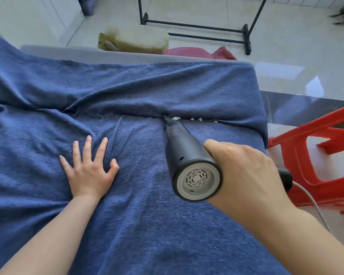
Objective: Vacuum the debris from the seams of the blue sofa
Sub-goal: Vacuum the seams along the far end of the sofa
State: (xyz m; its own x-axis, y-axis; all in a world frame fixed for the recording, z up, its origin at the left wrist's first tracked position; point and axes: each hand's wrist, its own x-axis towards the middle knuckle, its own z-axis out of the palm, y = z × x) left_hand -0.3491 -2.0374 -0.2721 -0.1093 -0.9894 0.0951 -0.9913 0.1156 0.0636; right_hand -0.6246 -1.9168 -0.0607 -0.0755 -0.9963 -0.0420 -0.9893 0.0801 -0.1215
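Along the far seam of the blue sofa [139, 225], where the seat meets the back cushion, white debris [176, 118] is scattered in small clumps running to the right. A black handheld vacuum [184, 158] is gripped by the right hand [244, 171], whose fingers are curled round a handle that is hidden behind the hand itself. The tapered nozzle [168, 124] is pressed into the seam just left of the nearest crumbs, its tip hard to make out in the fold. A grey cord [314, 207] is seen trailing off to the near right. The left hand [88, 167] is laid flat on the seat, fingers spread apart. A red plastic chair [314, 155] is cut off at the right edge; a black metal rack [199, 29] is cropped at the top.
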